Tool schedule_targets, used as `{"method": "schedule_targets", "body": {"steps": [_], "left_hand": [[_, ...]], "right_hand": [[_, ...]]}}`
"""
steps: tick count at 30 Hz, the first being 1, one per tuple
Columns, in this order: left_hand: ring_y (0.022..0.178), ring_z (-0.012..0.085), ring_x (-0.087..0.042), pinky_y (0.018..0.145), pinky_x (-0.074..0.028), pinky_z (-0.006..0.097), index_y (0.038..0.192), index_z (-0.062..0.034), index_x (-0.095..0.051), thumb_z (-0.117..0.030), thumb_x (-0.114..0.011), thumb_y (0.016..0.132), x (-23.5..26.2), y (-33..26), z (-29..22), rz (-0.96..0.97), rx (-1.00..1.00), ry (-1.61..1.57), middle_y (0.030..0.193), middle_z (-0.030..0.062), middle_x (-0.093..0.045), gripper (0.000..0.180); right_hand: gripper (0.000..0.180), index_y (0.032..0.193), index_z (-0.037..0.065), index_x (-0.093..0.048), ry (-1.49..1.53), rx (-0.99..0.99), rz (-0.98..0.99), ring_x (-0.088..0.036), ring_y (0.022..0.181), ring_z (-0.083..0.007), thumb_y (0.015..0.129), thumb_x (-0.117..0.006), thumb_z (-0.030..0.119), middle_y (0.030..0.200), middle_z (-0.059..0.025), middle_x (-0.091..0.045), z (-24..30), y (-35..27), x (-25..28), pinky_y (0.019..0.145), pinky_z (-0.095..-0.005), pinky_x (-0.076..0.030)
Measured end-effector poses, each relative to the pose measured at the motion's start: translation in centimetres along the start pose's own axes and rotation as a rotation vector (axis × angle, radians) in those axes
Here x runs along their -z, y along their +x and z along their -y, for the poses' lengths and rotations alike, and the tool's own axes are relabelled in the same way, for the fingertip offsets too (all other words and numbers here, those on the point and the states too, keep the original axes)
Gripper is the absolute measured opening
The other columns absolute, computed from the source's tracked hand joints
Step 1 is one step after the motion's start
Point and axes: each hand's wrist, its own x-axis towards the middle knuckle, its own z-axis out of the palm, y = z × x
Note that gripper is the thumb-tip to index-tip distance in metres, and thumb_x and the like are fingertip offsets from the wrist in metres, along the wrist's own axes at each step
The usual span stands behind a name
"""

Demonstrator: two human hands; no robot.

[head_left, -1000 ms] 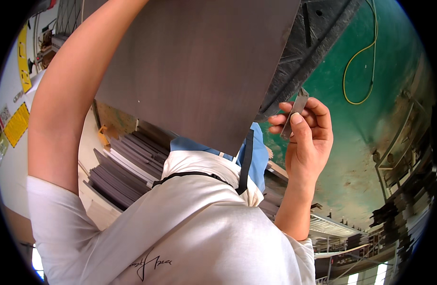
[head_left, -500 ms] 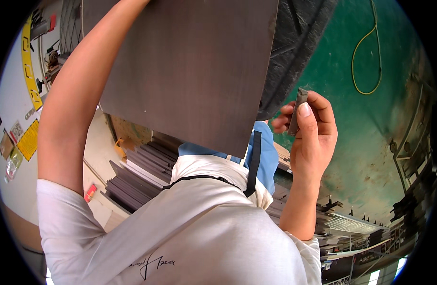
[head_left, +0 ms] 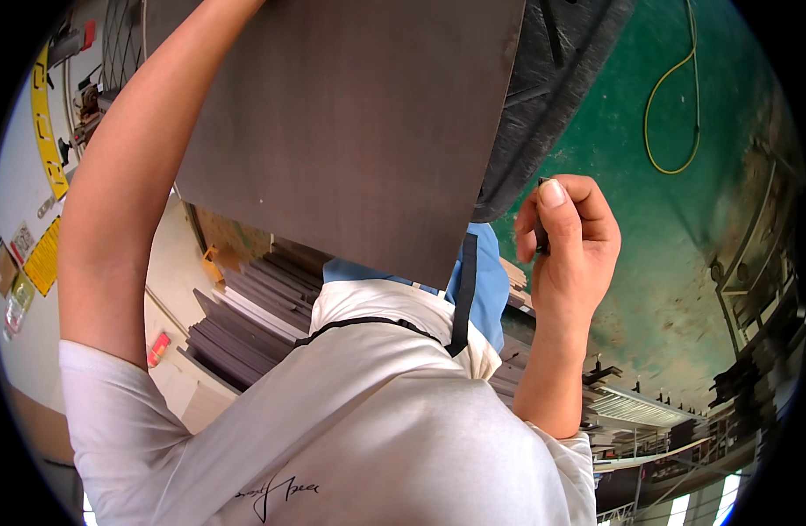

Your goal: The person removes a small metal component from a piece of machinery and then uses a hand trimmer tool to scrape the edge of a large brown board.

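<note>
A large dark brown flat board (head_left: 350,140) fills the upper middle, its near corner close to my waist. My left forearm reaches up over the board's left part; the left hand lies beyond the top edge and is hidden. Off the board's right edge, my right hand (head_left: 580,237) is raised and closed, thumb and fingers pinching a small dark grey block (head_left: 542,235). Most of that block is behind the thumb and fingers. It is apart from the board.
Beneath the board's right side is a black ribbed sheet-like thing (head_left: 552,105). Stacked dark panels (head_left: 236,337) stand below left. A yellow hose (head_left: 650,131) loops on the green floor (head_left: 631,96). Shelving (head_left: 657,416) is at lower right, and a clear bottle (head_left: 19,305) at far left.
My right hand has turned, so the small block, earlier showing along its length and upright, is now mostly covered by the fingers. The board and left forearm have shifted slightly in the picture.
</note>
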Motion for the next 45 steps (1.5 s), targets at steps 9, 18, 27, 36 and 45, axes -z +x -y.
{"method": "schedule_targets", "body": {"steps": [9,18,27,36,45], "left_hand": [[0.131,0.0348,-0.056,0.113,-0.042,0.044,0.128,-0.0060,-0.065,-0.036,-0.060,0.097,0.0,0.2,-0.3,-0.014,0.013,0.016,0.133,0.0163,-0.066,0.043],[0.130,0.0346,-0.057,0.113,-0.043,0.044,0.127,-0.0064,-0.065,-0.036,-0.060,0.096,0.0,0.4,-0.5,-0.025,0.017,0.013,0.133,0.0160,-0.066,0.043],[0.130,0.0344,-0.057,0.112,-0.043,0.044,0.127,-0.0058,-0.065,-0.035,-0.060,0.096,-0.1,0.7,-0.4,-0.025,0.009,-0.008,0.132,0.0158,-0.066,0.043],[0.130,0.0344,-0.056,0.113,-0.042,0.044,0.128,-0.0064,-0.065,-0.036,-0.060,0.097,-0.1,0.8,-0.5,-0.019,0.015,0.003,0.133,0.0156,-0.066,0.043],[0.130,0.0344,-0.056,0.113,-0.042,0.044,0.128,-0.0073,-0.065,-0.036,-0.060,0.097,0.1,0.8,-0.5,-0.007,0.016,0.020,0.132,0.0153,-0.067,0.042]], "right_hand": [[0.019,0.090,0.003,-0.069,-0.080,-0.025,-0.052,-0.049,0.050,-0.0041,0.097,-0.076,0.020,0.067,-0.0032,-0.066,1.0,0.4,-0.6,0.048,-0.0202,-0.037],[0.022,0.086,0.005,-0.066,-0.115,-0.050,-0.054,-0.047,0.049,-0.0033,0.096,-0.077,0.021,0.065,-0.0014,-0.063,1.7,0.4,-0.8,0.047,-0.0198,-0.035],[0.021,0.086,0.006,-0.066,-0.111,-0.052,-0.042,-0.046,0.048,-0.0036,0.096,-0.076,0.022,0.065,-0.0020,-0.063,1.9,0.7,-0.7,0.046,-0.0198,-0.034],[0.019,0.089,0.005,-0.067,-0.100,-0.045,-0.034,-0.047,0.050,-0.0041,0.097,-0.074,0.021,0.067,-0.0028,-0.064,2.2,0.7,-0.6,0.047,-0.0199,-0.035],[0.017,0.091,0.004,-0.068,-0.086,-0.042,-0.034,-0.047,0.050,-0.0042,0.098,-0.073,0.019,0.068,-0.0035,-0.065,2.2,0.6,-0.5,0.047,-0.0200,-0.036]]}}
